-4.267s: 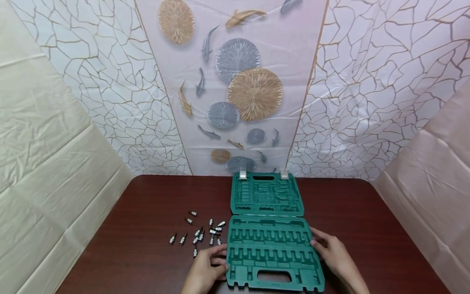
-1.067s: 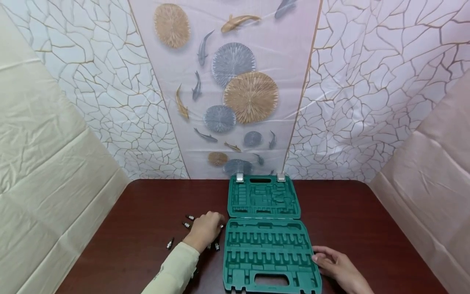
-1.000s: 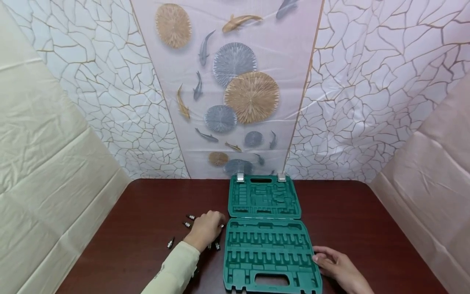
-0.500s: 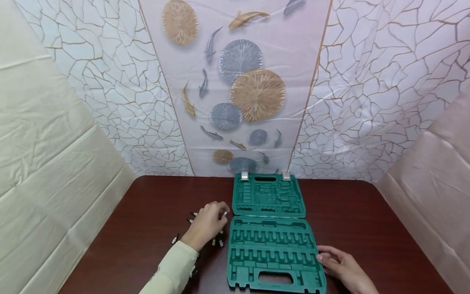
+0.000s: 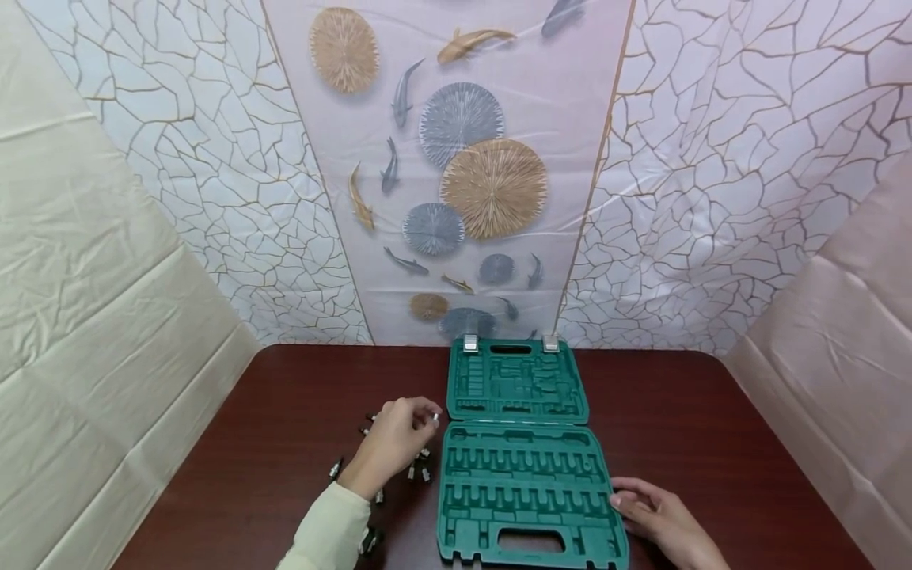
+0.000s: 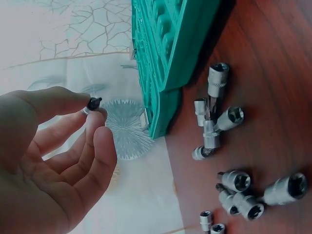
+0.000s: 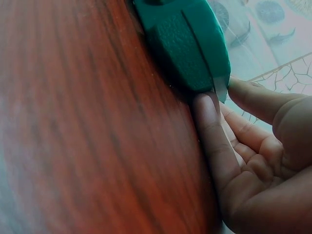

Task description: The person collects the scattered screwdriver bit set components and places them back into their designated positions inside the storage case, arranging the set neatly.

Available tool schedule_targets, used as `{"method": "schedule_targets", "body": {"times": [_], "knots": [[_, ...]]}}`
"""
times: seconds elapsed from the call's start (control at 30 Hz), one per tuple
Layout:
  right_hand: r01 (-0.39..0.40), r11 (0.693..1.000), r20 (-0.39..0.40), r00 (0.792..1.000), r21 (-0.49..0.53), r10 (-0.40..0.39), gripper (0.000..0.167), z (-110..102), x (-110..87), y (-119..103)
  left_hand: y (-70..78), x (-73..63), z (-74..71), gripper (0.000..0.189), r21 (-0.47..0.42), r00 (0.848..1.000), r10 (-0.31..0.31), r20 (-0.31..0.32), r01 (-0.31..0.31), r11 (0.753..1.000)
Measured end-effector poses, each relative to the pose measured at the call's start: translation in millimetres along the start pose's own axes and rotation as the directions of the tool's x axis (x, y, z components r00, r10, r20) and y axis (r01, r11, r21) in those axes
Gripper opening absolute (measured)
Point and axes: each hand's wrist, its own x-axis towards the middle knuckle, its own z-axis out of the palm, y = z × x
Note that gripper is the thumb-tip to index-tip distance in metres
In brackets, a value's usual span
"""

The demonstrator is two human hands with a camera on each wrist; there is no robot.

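green moulded plastic tool case [image 5: 523, 479] lies unfolded on a dark reddish-brown wooden table [image 5: 677, 412], hinge running left to right, so one half is far and the other near. the near half shows two rows of shaped recesses and an oblong handle opening along its near side. a cream fabric sleeve [image 5: 331, 526] comes in from the near left. the right hand [image 5: 666, 518] grips the near half's right edge between thumb and fingers. the left hand [image 5: 392, 439] is just left of the hinge, thumb and fingertip pinched together. two silver metal latches [image 5: 471, 344] sit on the far edge. loose silver cylindrical socket bits [image 6: 218, 80] lie scattered left of the case, some hidden by the left arm. one small silver-and-black socket bit [image 6: 92, 105] is in the left hand's pinch, raised off the table.
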Motion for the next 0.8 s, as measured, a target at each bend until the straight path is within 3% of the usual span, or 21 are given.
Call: {"method": "schedule_targets", "body": {"times": [0.2,0.5,0.8], "knots": [[0.004,1.0,-0.002,1.0,0.002,-0.004,0.064,0.0,-0.1,0.3,-2.1,-6.5,2.5,0.01,-0.05,0.999,-0.05,0.009,0.051,0.997],[0.002,1.0,-0.007,1.0,-0.005,-0.002,0.064,-0.3,0.0,0.0,-7.4,-8.4,9.3,0.008,-0.148,0.998,-0.052,0.043,0.058,0.987],[-0.021,1.0,-0.075,0.997,-0.009,0.02,0.061,6.4,-0.5,-1.3,-13.3,-10.4,18.5,0.008,-0.192,0.993,-0.085,0.077,0.099,0.976]]}}
